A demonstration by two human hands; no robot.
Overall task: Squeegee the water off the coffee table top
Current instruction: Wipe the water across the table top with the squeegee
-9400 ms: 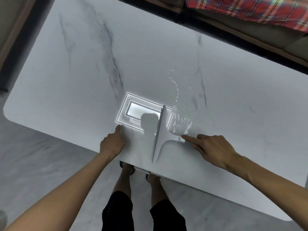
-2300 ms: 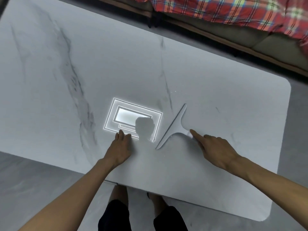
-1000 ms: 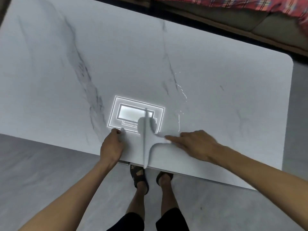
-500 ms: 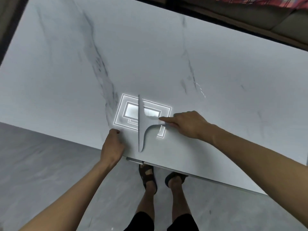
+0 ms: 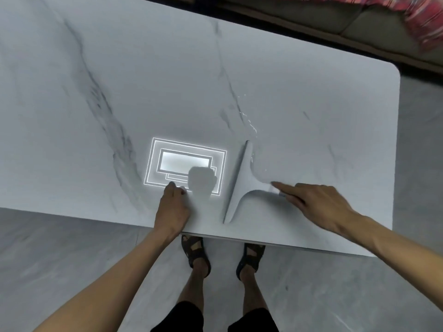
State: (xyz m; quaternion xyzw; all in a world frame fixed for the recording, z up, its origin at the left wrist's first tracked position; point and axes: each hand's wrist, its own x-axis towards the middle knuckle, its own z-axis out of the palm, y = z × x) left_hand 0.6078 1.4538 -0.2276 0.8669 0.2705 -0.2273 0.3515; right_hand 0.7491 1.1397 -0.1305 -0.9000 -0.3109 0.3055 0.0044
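A white marble coffee table top (image 5: 167,80) with grey veins fills the upper view. A pale grey squeegee (image 5: 241,180) stands on it near the front edge, blade running front to back. My right hand (image 5: 318,207) is shut on the squeegee's handle, index finger stretched along it. A thin trail of water drops (image 5: 249,121) lies just beyond the blade's far end, and some wetness shows right of the blade. My left hand (image 5: 172,209) rests on the table's front edge with its fingers curled, holding nothing.
A bright rectangular reflection of a ceiling light (image 5: 184,164) lies left of the squeegee. A sofa with a red plaid blanket (image 5: 422,22) stands behind the table. My sandalled feet (image 5: 223,255) are on the grey floor beneath the front edge.
The squeegee has moved from over the light reflection to the right of it, my right hand travelling with it. My left hand stays on the front edge.
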